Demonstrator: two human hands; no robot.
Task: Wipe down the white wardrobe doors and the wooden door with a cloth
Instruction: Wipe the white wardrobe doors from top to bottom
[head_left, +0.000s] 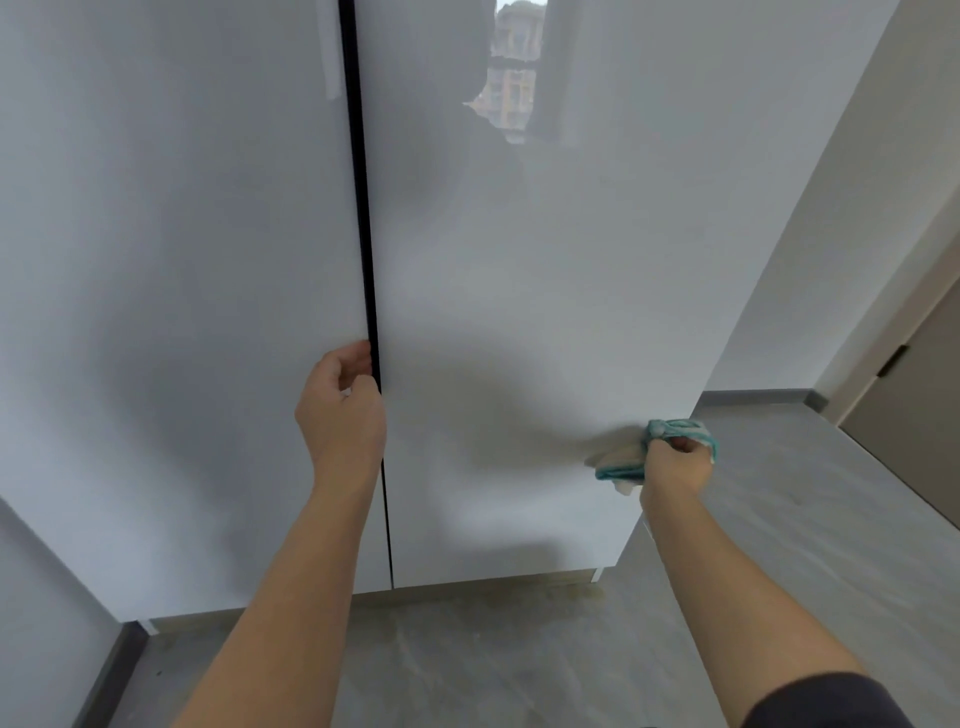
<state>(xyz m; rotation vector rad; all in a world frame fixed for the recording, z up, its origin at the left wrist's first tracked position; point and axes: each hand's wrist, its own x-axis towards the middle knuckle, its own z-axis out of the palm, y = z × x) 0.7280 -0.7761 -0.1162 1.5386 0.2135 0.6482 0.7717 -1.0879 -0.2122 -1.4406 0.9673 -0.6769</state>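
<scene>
white gloss fills most of the view: two wardrobe doors stand side by side, the left door (171, 260) and the right door (545, 286), parted by a thin dark gap (363, 208) that runs from top to bottom. the left hand (340, 410) sits right at the gap, about two thirds of the way down it. its fingers curl in against the edge of the left door, tips reaching the dark line, thumb tucked just below them. the right hand (675, 465) is well to the right of the gap and a little lower, near the outer edge of the right door. it is closed tight around a bunched cloth (680, 430), teal with a pale patch, which rests against the door's face. a soft shadow spreads on the panel between the gap and the cloth. high up, right of the gap, a reflection (511, 73) of a building shows in the gloss. under both doors runs a pale plinth (493, 582), and grey floor (519, 665) stretches from it toward the camera. far right of the gap, past a grey wall (810, 249), the brown wooden door (914, 395) shows only in part, apart from both hands. a dark sleeve (826, 701) covers the right upper arm at the bottom edge.
</scene>
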